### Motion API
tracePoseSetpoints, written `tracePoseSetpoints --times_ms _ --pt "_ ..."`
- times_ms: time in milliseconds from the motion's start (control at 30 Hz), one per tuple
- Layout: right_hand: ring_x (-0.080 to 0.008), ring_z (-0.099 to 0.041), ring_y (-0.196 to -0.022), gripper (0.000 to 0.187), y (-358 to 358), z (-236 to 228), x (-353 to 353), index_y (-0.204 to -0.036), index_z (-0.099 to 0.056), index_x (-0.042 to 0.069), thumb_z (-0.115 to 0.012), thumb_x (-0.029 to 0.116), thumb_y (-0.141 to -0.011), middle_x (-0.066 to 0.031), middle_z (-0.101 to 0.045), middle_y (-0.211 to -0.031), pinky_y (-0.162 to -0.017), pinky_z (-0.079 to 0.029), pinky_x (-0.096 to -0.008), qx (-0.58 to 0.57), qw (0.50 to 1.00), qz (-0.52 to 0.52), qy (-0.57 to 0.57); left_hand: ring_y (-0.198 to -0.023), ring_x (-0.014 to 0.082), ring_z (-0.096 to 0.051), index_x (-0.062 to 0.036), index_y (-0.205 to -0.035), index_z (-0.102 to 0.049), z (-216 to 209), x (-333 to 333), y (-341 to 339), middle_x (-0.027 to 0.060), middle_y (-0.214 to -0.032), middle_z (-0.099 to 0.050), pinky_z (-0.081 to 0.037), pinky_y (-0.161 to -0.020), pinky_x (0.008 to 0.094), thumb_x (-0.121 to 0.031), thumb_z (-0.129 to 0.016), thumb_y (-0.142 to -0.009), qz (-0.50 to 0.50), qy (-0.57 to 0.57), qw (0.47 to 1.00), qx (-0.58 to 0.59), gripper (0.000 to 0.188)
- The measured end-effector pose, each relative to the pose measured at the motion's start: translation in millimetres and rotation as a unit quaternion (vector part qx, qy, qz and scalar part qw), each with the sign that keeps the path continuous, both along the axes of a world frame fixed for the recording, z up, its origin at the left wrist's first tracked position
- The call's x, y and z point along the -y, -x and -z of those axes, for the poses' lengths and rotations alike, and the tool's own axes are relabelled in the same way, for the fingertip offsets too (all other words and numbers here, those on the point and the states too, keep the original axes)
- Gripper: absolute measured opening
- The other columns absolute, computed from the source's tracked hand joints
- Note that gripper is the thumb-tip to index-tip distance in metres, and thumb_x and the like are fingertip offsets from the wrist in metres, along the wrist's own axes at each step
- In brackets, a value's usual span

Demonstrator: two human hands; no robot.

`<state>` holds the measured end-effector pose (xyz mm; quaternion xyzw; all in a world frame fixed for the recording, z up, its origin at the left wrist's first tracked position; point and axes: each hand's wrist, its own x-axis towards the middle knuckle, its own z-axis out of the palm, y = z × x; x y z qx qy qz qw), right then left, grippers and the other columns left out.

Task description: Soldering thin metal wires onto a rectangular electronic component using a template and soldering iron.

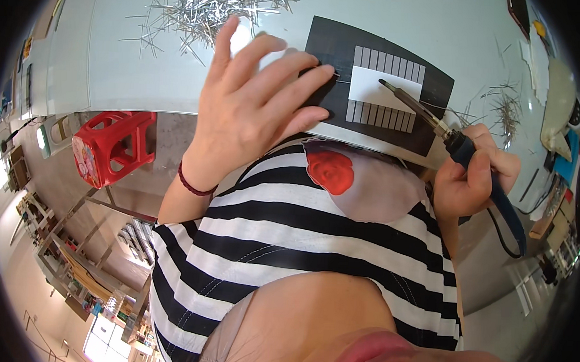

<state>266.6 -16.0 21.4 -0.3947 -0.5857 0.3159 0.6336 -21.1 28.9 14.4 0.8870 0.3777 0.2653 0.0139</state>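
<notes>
My left hand (261,95) is over the table with its fingers spread, the fingertips beside the left part of a flat black board (331,44). A thin wire or pin lies on the board just past my forefinger; no grip on it shows. My right hand (475,166) is closed round the blue handle of a soldering iron (429,116). The iron slants up and left, its dark tip over a white rectangle (368,87) in the board's middle. Whether the tip touches it, I cannot tell. Rows of grey strips (389,61) run above and below the white rectangle.
A large heap of thin silvery metal pins (210,9) covers the table's far left. A smaller pin pile (506,113) lies at the right, near bags and blue packaging (566,157). The iron's dark cord hangs at the right. A red plastic stool (113,144) stands left, below table height.
</notes>
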Motion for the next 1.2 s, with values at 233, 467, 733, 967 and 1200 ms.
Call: tracePoseSetpoints --times_ms 233,467,733,967,1200 --pt "-0.0137 -0.043 -0.061 0.01 6 3 -1 -0.098 -0.047 -0.004 -0.053 -0.002 -0.09 -0.0124 -0.052 -0.068 -0.055 -0.036 -0.0296 0.009 1.0 -0.006 0.002 -0.107 0.0269 -0.056 -0.0136 -0.113 -0.074 8 2 15 -0.0011 -0.112 -0.067 -0.032 -0.113 0.0575 -0.044 -0.073 -0.082 -0.028 0.009 0.999 -0.013 0.043" --pt "-0.0118 -0.031 -0.052 0.01 10 -3 -7 -0.088 -0.043 -0.001 -0.049 0.001 -0.095 -0.0083 -0.044 -0.063 -0.053 -0.027 -0.0327 0.094 0.995 0.018 0.006 -0.102 0.0237 -0.056 -0.0158 -0.111 -0.076 11 7 7 -0.0022 -0.11 -0.066 -0.032 -0.115 0.0595 -0.05 -0.071 -0.083 -0.023 -0.007 1.0 -0.018 0.045" --pt "-0.0148 -0.038 -0.052 0.006 18 -4 -10 -0.09 -0.048 -0.004 -0.051 0.001 -0.091 -0.0098 -0.048 -0.069 -0.053 -0.032 -0.0343 0.083 0.996 -0.006 0.012 -0.096 0.0217 -0.058 -0.0157 -0.112 -0.077 16 13 10 -0.0025 -0.107 -0.067 -0.032 -0.116 0.0604 -0.055 -0.07 -0.082 -0.05 -0.044 0.997 -0.033 0.05" --pt "-0.0164 -0.039 -0.054 0.007 21 -5 -9 -0.09 -0.048 -0.004 -0.052 0.002 -0.09 -0.0106 -0.05 -0.073 -0.054 -0.034 -0.036 0.082 0.997 -0.004 0.006 -0.097 0.0217 -0.058 -0.014 -0.111 -0.076 14 13 10 -0.0015 -0.106 -0.066 -0.033 -0.116 0.0592 -0.057 -0.07 -0.082 -0.06 -0.037 0.997 -0.031 0.052" --pt "-0.017 -0.04 -0.054 0.007 16 -3 -8 -0.093 -0.048 -0.004 -0.052 0.001 -0.09 -0.0114 -0.052 -0.075 -0.055 -0.035 -0.0364 0.113 0.993 -0.014 -0.003 -0.1 0.0237 -0.054 -0.0129 -0.118 -0.074 13 22 2 0.0004 -0.112 -0.064 -0.033 -0.114 0.0599 -0.059 -0.066 -0.087 -0.082 -0.028 0.996 -0.023 0.057"
